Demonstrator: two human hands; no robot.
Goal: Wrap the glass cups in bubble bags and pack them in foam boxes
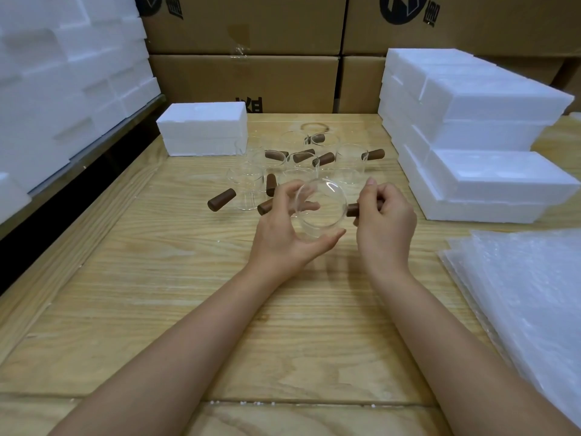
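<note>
Glass cup (320, 212) is held over the table (157, 309), just in front of the other cups (248, 184). It is tilted, mouth apparently toward me. Its wooden handle (353, 209) points right, lying level. My left hand (283, 228) curls round the wall and my right hand (386, 221) grips the handle.
</note>
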